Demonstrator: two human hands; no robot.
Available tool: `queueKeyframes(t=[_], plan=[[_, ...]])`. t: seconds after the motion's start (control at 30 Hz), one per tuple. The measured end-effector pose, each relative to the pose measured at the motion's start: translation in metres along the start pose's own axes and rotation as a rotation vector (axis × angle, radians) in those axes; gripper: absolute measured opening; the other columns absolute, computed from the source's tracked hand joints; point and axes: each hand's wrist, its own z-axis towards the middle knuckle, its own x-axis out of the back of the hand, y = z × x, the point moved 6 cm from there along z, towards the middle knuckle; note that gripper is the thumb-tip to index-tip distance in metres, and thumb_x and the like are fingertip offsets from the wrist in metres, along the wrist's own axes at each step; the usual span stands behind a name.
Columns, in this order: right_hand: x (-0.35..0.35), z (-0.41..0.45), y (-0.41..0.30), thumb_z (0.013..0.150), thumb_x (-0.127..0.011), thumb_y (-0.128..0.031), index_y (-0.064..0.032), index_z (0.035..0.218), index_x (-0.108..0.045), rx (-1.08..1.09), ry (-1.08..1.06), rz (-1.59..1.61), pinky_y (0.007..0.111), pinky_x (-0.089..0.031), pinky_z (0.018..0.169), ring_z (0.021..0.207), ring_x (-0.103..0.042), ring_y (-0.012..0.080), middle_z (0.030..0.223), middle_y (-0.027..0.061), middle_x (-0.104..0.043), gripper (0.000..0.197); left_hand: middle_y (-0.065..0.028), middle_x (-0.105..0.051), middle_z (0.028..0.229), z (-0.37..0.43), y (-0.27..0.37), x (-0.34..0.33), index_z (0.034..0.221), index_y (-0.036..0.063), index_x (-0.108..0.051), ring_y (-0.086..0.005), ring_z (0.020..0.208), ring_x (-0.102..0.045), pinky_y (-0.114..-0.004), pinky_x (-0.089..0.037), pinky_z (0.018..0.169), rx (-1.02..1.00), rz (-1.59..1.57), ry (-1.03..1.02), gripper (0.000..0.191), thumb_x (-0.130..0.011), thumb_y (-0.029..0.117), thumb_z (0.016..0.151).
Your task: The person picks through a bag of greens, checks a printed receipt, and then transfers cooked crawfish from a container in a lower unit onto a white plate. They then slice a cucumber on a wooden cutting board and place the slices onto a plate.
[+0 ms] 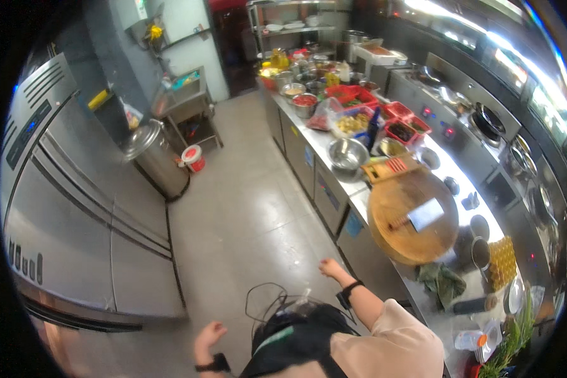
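Note:
Low on the left, my left hand [211, 333] hangs over the floor with its fingers loosely bent and nothing seen in it. My right hand [331, 268] is near the cabinet front of the steel counter, its fingers curled in and no object visible in them. Neither hand touches the worktop. On that counter lies a thick round wooden chopping block [382, 236], with a cleaver [425, 215] flat on top, its handle towards me. A crumpled dark green cloth [442, 283] lies beside the block. A steel bowl [347, 153] stands beyond it.
A tall steel refrigerator [75, 227] lines the left, with a lidded steel bin [158, 165] and a white-lidded bucket [193, 158] farther on. Tiled floor [255, 203] runs between. Red baskets [352, 96] of food crowd the far counter. Woks [486, 123] sit on the right-hand range.

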Motion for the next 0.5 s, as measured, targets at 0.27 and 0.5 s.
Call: queueKeyframes(t=[0.27,0.5], plan=[[-0.01,0.288,-0.335,0.085,-0.063,-0.018,-0.0015,0.123,-0.055,0.374,0.013,-0.061,0.03,-0.051,0.059,0.073,-0.065,0.0163,0.089,0.009,-0.067,0.042,-0.0155,-0.065,0.109,0.209,0.012,0.182,0.117,0.0013,-0.058,-0.0244,0.098,-0.063,-0.037,-0.05,0.084,0.116,-0.142,0.132,0.043,-0.067,0.028,0.084],[0.002,0.467,-0.478,0.085,-0.062,-0.018,-0.0018,0.126,-0.051,0.073,0.002,0.096,0.032,-0.052,0.064,0.084,-0.065,0.0195,0.103,0.0119,-0.064,0.046,-0.0166,-0.066,0.105,0.47,0.137,0.37,0.114,0.0011,-0.059,-0.0275,0.097,-0.063,-0.038,-0.05,0.083,0.108,0.078,0.004,0.042,-0.067,0.03,0.085]])
